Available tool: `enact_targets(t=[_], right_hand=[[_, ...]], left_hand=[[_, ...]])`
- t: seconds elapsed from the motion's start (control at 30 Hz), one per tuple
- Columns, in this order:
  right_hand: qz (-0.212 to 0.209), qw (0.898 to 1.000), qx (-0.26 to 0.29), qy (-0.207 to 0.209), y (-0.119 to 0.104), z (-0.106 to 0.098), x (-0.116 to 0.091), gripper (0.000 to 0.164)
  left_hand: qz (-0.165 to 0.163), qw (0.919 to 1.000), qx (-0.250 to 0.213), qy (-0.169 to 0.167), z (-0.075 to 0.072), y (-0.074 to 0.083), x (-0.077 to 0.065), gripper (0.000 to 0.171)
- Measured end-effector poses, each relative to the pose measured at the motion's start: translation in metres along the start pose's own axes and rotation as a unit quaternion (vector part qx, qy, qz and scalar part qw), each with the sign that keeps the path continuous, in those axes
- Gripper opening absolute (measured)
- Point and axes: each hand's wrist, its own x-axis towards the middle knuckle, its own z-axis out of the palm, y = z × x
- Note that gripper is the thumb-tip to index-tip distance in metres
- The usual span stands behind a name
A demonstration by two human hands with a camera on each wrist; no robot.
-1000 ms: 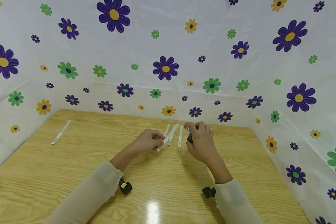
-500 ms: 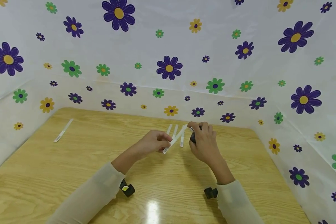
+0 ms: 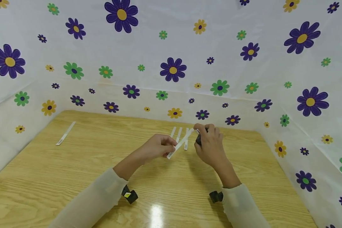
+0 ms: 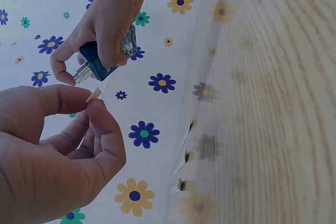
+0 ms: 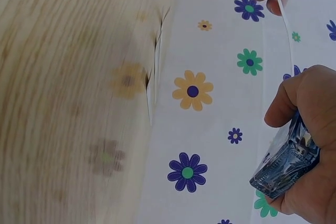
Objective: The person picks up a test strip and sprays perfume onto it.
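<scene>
My left hand (image 3: 159,147) pinches a white paper test strip (image 3: 185,137) near its printed end, between thumb and index finger. The strip slants up to the right, its far end close to my right hand (image 3: 212,147). That hand grips a dark blue glass perfume bottle (image 4: 94,59), fingers wrapped round its body. In the left wrist view its index finger lies at the silver spray nozzle (image 4: 81,74), which points toward the strip. The bottle's faceted glass base (image 5: 286,163) shows in the right wrist view. Most of the bottle is hidden by the hand in the head view.
Behind the held strip, three more paper strips, one of them this printed strip (image 3: 186,146), lie side by side on the wooden table (image 3: 159,202). Another strip (image 3: 65,134) lies far left. A white flower-printed sheet (image 3: 142,47) walls the back and sides.
The left hand has brought its strip rightward, across the strips on the table, toward the bottle. The right hand keeps its grip on the perfume bottle, and the head view has shifted slightly.
</scene>
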Motion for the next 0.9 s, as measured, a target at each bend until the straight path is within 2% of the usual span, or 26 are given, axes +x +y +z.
enact_targets(t=[0.33,0.9], right_hand=[[-0.003,1.0,-0.021,0.02,-0.0005,-0.0001,-0.0016,0.054],[0.007,0.999,-0.037,0.016,-0.0032,0.0045,-0.0007,0.049]], left_hand=[[-0.01,0.9999,-0.005,-0.002,0.0025,0.0039,-0.0009,0.014],[-0.005,0.9999,-0.009,-0.004,0.0054,0.0012,-0.003,0.014]])
